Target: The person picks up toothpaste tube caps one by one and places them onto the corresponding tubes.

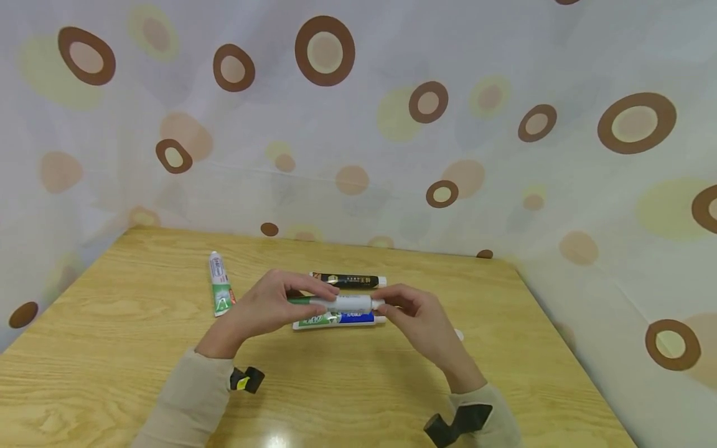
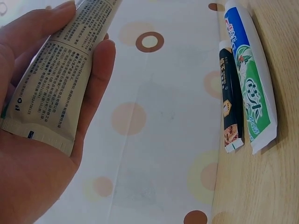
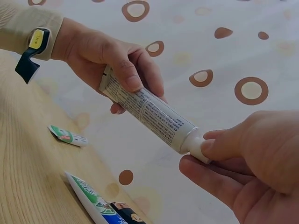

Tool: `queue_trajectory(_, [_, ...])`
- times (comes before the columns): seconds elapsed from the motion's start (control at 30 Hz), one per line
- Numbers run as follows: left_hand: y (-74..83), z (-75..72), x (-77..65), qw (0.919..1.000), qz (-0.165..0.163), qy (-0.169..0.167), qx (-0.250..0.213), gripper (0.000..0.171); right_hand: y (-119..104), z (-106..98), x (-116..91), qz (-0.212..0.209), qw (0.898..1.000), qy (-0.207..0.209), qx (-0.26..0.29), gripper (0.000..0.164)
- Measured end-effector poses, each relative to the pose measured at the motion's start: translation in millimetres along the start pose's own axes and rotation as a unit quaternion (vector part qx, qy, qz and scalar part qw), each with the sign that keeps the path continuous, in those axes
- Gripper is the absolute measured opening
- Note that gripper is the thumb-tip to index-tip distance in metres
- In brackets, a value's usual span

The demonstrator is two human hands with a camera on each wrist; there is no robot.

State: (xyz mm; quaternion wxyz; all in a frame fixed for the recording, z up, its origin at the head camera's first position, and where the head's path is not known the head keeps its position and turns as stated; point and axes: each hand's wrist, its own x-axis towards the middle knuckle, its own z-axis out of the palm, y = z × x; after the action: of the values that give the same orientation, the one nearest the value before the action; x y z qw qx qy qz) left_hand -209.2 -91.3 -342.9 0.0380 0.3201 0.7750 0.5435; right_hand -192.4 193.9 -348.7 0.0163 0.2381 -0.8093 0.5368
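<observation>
A white and green toothpaste tube (image 1: pixel 353 303) is held up above the table, lying sideways between both hands. My left hand (image 1: pixel 266 305) grips its flat crimped end, thumb on one side and fingers on the other. At the opposite end, my right hand (image 1: pixel 422 323) pinches the white cap (image 3: pixel 195 144) between thumb and fingers. Small print covers the side of the tube that the wrist views show. Whether the cap is loose or still tight cannot be told. Just behind and below lie a black toothpaste tube (image 1: pixel 353 281) and a green and blue toothpaste tube (image 1: pixel 336 320).
A smaller green and white toothpaste tube (image 1: pixel 220 283) lies at the left on the wooden table (image 1: pixel 313 392). Beside the right wrist a small white object (image 1: pixel 459 335) shows partly; its kind is unclear. A patterned curtain (image 1: pixel 358 143) stands behind the table and along its sides.
</observation>
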Motion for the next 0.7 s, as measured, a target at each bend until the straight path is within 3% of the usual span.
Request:
queue_trajectory(0.33, [-0.5, -2.1, -0.1, 0.9997, 0.026, -0.003, 0.001, 0.020, 0.7, 0.1, 2.8, 0.019, 0.999, -0.003, 0.046, 0.023])
queue_trajectory(0.7, [-2.6, -1.9, -0.8, 0.9997, 0.025, -0.003, 0.007, 0.019, -5.4, 1.9, 1.2, 0.001, 1.000, 0.002, 0.012, 0.021])
